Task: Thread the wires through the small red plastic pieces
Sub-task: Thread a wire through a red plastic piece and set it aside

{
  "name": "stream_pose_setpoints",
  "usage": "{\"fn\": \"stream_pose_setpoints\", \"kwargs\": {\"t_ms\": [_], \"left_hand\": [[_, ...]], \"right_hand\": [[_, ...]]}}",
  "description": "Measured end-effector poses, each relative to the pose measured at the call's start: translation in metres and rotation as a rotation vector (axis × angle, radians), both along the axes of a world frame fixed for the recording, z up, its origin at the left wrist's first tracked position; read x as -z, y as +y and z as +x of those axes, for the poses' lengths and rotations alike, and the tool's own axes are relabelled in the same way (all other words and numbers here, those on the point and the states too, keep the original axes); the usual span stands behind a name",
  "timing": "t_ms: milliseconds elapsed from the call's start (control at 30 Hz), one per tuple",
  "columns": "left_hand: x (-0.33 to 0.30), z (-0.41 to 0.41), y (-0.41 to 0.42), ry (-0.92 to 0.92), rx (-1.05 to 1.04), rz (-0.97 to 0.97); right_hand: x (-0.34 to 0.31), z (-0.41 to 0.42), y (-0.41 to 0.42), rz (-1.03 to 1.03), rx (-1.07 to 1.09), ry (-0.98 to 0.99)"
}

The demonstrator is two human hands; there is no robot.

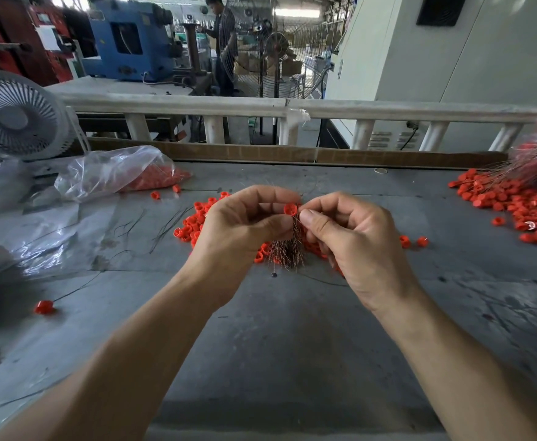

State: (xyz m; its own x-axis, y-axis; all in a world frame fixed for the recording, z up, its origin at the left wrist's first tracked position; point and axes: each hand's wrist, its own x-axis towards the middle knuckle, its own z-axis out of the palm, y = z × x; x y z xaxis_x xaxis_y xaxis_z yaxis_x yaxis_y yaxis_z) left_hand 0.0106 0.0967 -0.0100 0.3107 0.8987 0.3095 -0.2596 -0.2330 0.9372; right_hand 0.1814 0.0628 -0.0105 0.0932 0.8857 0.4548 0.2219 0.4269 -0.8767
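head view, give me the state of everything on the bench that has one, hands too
left hand: raised over the bench, grip pinching a red plastic piece
right hand: raised, grip curled round a bundle of wires that hangs down
loose red pieces: heaped on the bench behind the hands
clear plastic bag: lying on its side, red pieces inside
threaded pieces: piled at the right, wires sticking out
white desk fan: cannot tell if running

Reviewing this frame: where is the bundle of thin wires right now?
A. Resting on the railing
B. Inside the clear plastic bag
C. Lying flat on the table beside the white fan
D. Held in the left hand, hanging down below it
D: the bundle of thin wires hangs down from the left hand, which also holds a red piece at the fingertips.
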Motion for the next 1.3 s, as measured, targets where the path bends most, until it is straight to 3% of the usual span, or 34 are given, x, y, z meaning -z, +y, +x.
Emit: {"fn": "stream_pose_setpoints", "kwargs": {"t_ms": [700, 1300], "left_hand": [[-0.0015, -0.0025, -0.0008, 0.083, -0.015, 0.058], [-0.0086, -0.0033, -0.0057, 0.009, 0.004, -0.095]], "right_hand": [[-0.0031, -0.0030, -0.0052, 0.002, 0.073, -0.094], [-0.0009, -0.0019, -0.0033, -0.046, 0.045, -0.062]]}}
